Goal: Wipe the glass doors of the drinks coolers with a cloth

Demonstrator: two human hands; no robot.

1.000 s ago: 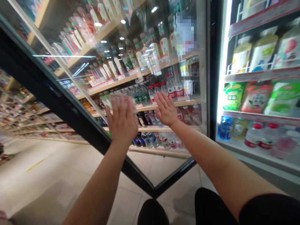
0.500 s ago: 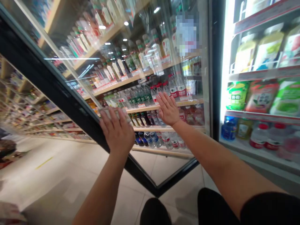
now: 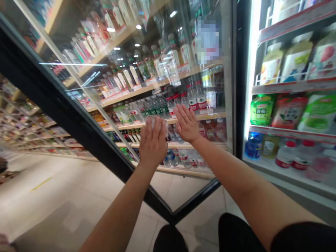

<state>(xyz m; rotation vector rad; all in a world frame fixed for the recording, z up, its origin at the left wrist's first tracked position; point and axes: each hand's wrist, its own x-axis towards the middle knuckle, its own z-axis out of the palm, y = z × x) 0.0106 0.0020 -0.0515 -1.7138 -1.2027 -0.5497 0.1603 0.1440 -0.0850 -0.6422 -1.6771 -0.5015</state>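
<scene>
Pressing on a big glass door, left hand flat with straight fingers over a pale cloth low on the glass, right hand flat and unclenched just beside it, drinks on shelves at right.

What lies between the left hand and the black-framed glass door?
The head view shows a pale, cloth-like piece, mostly hidden, between left hand and door.

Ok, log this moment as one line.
left hand: flat over pale cloth; right hand: palm against glass door; door: open; beside it: shelved bottles
</scene>
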